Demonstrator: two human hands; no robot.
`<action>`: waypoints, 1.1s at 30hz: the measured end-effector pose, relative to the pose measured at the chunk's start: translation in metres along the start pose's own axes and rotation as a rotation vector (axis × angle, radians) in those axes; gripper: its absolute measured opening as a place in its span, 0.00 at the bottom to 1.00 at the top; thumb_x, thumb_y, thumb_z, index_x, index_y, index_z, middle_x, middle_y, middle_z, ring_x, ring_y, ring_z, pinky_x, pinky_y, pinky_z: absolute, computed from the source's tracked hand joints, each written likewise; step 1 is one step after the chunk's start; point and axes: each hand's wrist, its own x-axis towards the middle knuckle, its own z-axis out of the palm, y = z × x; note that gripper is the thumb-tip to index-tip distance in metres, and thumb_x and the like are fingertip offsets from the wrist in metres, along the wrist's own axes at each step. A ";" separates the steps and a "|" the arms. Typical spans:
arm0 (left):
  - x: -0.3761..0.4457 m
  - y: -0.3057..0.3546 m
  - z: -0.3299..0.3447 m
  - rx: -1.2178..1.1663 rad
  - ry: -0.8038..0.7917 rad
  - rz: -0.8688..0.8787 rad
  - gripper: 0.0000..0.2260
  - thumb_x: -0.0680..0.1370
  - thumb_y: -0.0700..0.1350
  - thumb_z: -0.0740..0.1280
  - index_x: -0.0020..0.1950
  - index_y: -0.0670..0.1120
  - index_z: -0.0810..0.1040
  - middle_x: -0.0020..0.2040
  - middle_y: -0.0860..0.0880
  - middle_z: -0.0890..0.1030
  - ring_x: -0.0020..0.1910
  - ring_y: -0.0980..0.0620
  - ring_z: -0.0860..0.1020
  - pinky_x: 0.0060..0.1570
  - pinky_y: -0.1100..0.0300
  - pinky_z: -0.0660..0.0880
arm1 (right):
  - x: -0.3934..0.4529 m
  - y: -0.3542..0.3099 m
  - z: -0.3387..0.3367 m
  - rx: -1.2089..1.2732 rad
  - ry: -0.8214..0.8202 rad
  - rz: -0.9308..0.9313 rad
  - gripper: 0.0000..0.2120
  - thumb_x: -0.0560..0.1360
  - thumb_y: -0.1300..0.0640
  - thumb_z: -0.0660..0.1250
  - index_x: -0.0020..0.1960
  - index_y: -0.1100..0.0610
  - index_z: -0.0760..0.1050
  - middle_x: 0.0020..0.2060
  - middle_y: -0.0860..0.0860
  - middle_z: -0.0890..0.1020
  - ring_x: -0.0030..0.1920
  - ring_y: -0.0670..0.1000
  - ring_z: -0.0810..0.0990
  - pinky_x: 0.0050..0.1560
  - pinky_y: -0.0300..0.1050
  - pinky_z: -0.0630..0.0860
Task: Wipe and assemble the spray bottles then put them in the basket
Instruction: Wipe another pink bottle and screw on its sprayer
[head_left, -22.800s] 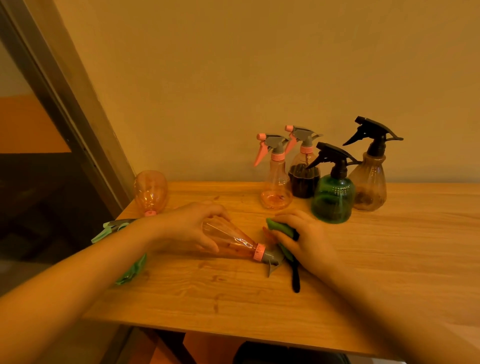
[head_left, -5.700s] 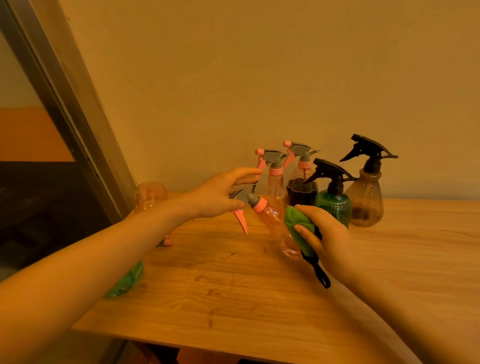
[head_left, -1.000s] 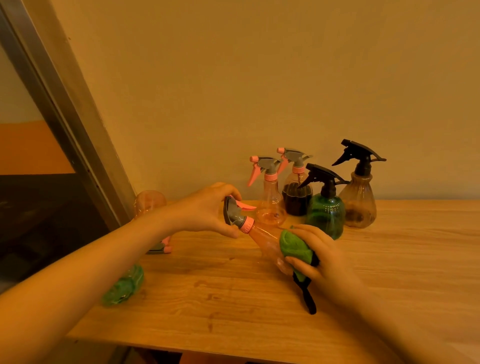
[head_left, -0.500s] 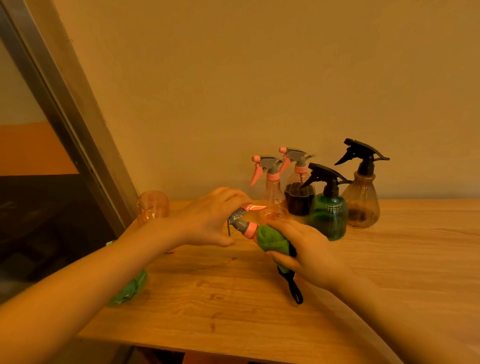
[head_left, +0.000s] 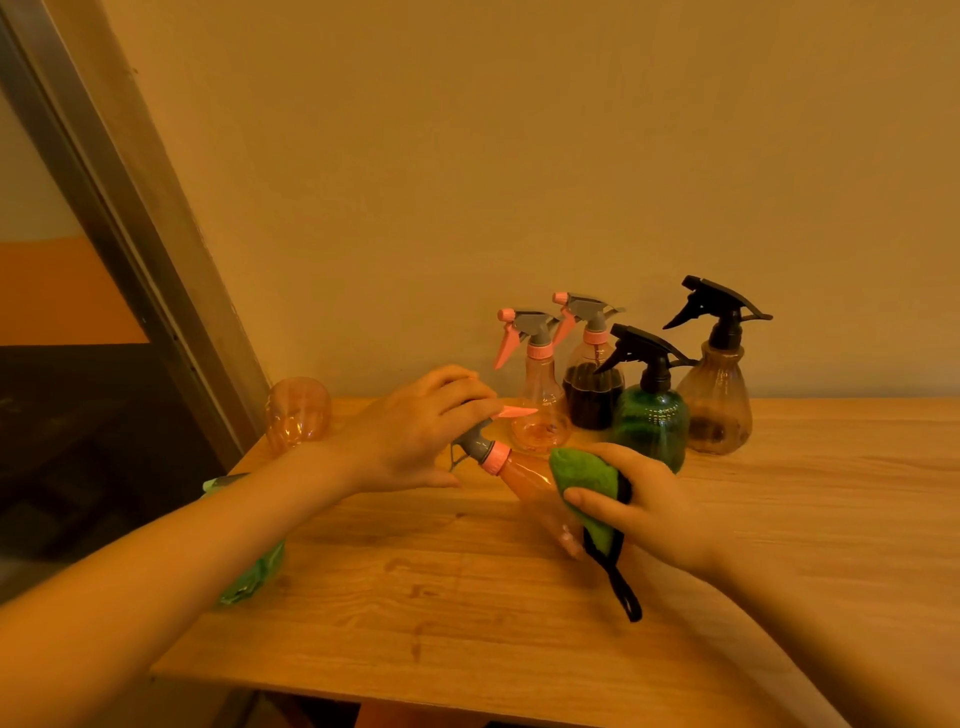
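Change noted: against the frame half a second earlier, the green cloth (head_left: 584, 486) sits lower on the orange spray bottle (head_left: 524, 480), toward its base; the pink collar and neck are now uncovered.
Meaning for task: judged as a wiping stroke in progress on a bottle whose trigger head (head_left: 475, 439) is already fitted; placing in the basket is not yet done, and no basket is in view.
Task item location: the bottle is held tilted at frame centre, head toward upper left, above the wooden table (head_left: 779, 519).
Left hand (head_left: 415, 431): palm down, fingers curled over the trigger head, gripping it; pink trigger lever projects past the fingertips.
Right hand (head_left: 639, 506): fingers wrapped round the cloth and bottle body, clasping both; the cloth's black loop (head_left: 621, 587) hangs below.
Other stock: four assembled spray bottles (head_left: 652, 405) stand upright at the wall, right of centre; one headless orange bottle (head_left: 297, 413) is at left of the tabletop.
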 end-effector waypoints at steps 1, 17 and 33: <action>0.002 0.001 -0.001 0.029 0.018 0.031 0.42 0.59 0.55 0.80 0.67 0.48 0.65 0.62 0.45 0.75 0.63 0.45 0.67 0.55 0.52 0.74 | 0.005 -0.003 0.000 0.000 -0.023 -0.002 0.21 0.69 0.39 0.67 0.59 0.46 0.75 0.48 0.45 0.81 0.48 0.43 0.80 0.48 0.48 0.79; -0.005 -0.001 0.014 0.095 0.067 -0.002 0.43 0.59 0.56 0.80 0.69 0.48 0.65 0.61 0.45 0.74 0.62 0.46 0.67 0.46 0.51 0.79 | -0.007 0.007 0.012 -0.032 0.081 -0.070 0.20 0.71 0.43 0.70 0.60 0.34 0.68 0.52 0.37 0.76 0.54 0.40 0.76 0.50 0.41 0.76; 0.014 0.028 0.020 0.198 0.017 0.090 0.38 0.65 0.65 0.69 0.71 0.51 0.65 0.73 0.45 0.66 0.73 0.43 0.58 0.71 0.45 0.50 | -0.029 0.021 0.021 0.103 0.233 -0.105 0.23 0.69 0.43 0.68 0.64 0.43 0.71 0.59 0.37 0.74 0.62 0.43 0.73 0.59 0.35 0.70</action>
